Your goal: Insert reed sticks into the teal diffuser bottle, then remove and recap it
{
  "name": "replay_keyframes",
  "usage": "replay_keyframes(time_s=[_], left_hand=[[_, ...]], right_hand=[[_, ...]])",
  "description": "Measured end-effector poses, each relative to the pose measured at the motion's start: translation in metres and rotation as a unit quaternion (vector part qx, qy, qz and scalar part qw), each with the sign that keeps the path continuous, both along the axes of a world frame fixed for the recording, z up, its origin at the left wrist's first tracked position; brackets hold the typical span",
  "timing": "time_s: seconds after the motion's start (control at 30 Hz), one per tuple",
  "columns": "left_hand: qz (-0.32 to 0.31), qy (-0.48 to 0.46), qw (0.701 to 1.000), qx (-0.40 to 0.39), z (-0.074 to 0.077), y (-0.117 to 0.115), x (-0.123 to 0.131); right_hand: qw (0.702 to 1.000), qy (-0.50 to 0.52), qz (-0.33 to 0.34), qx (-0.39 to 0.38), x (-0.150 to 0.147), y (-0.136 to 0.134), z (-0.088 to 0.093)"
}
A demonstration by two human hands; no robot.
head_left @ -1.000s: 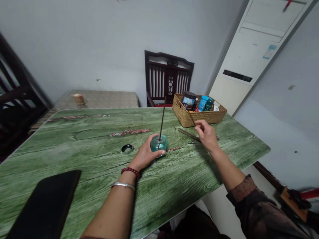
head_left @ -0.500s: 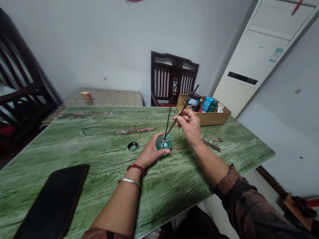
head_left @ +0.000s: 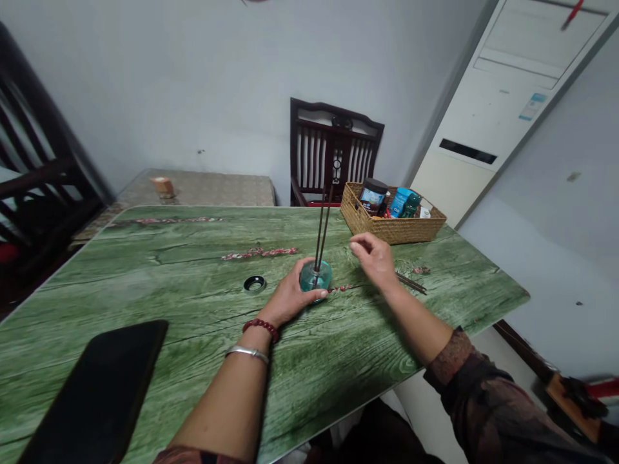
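Left grip [head_left: 290, 298] clamped on a teal glass bottle [head_left: 315, 276] with two dark sticks [head_left: 322, 225]; right grip [head_left: 374, 260] apart, empty, just beside it

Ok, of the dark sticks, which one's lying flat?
The stick right of the right hand; the other two stand upright in the glass holder under the left hand.

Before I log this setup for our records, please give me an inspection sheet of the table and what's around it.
surface: green wood-grain tabletop with printed pink sprigs
job's things: teal glass holder with two dark sticks upright in it; third stick lying to the right
clutter: black ring; black slab; wicker basket of jars and bottles
hands: left hand gripping the holder; right hand open, empty, near the sticks
cables: nothing seen
surroundings: dark wooden chair; white air conditioner
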State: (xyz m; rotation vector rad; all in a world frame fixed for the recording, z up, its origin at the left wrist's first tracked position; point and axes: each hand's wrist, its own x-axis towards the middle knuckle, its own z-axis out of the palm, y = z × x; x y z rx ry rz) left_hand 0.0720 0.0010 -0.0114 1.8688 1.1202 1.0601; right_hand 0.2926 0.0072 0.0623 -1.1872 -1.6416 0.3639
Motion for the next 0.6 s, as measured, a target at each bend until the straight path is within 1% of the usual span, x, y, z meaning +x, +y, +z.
replay_keyframes(time_s=[0.07, 0.13, 0.23, 0.3, 0.37, 0.47, 0.53, 0.6], left_hand=[[-0.003, 0.000, 1.000, -0.002, -0.001, 0.001, 0.000], [-0.002, -0.002, 1.000, -0.001, -0.002, 0.002, 0.000], [0.001, 0.001, 1.000, 0.001, -0.001, 0.002, 0.000], [0.002, 0.008, 1.000, -0.002, 0.000, 0.002, -0.001], [0.004, 0.013, 1.000, -0.007, 0.002, 0.001, -0.001], [0.014, 0.018, 1.000, -0.010, 0.005, 0.000, 0.000], [0.019, 0.019, 1.000, -0.008, 0.005, -0.001, 0.000], [0.021, 0.020, 1.000, -0.008, 0.006, -0.001, 0.001]], right_hand=[[0.995, -0.069, -0.070, 0.031, 0.033, -0.003, -0.007], [0.980, -0.148, -0.127, 0.044, 0.064, -0.007, -0.022], [0.948, -0.262, -0.183, 0.005, 0.096, -0.014, -0.052], [0.925, -0.324, -0.195, -0.039, 0.105, -0.017, -0.069], [0.904, -0.372, -0.197, -0.075, 0.107, -0.018, -0.080], [0.882, -0.417, -0.197, -0.096, 0.105, -0.017, -0.085], [0.877, -0.428, -0.197, -0.093, 0.105, -0.016, -0.084], [0.879, -0.427, -0.195, -0.086, 0.105, -0.016, -0.083]])
